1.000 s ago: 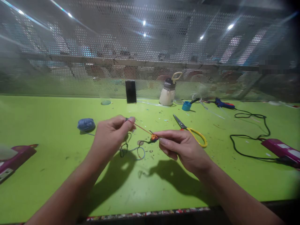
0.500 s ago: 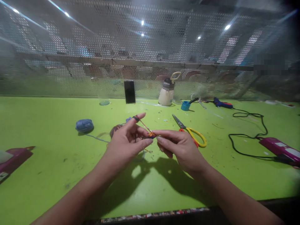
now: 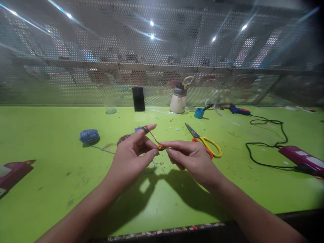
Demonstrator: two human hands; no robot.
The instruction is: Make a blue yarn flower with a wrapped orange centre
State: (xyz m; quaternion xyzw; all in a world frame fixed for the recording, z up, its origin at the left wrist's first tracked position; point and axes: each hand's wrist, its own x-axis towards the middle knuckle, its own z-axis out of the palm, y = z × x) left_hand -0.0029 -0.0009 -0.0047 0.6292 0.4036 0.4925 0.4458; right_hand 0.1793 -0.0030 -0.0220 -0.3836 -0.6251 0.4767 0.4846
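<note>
Thumb and fingertips of my left hand (image 3: 136, 146) pinch a small orange and dark crochet piece (image 3: 161, 147). Multicoloured yarn (image 3: 153, 135) wraps round my raised left index finger and runs taut down to the piece. My right hand (image 3: 189, 155) touches the piece's right side, closed on a thin crochet hook, mostly hidden by the fingers. Behind my left hand a multicoloured yarn ball (image 3: 123, 138) is partly covered. A blue-grey yarn ball (image 3: 89, 136) lies farther left, its strand trailing toward my left hand. Scissors with yellow and red handles (image 3: 208, 145) lie just beyond my right hand.
Along the back of the green table (image 3: 63, 168) stand a phone (image 3: 138, 99), a white bottle (image 3: 178, 101), a clear cup (image 3: 111, 109) and a blue tape roll (image 3: 199, 113). A glue gun (image 3: 239, 110) and a purple power strip (image 3: 302, 158) with black cord lie right.
Both hands and the crochet piece appear slightly farther left as the view shifts. The hook tip, visible above the piece earlier, is now hard to make out.
</note>
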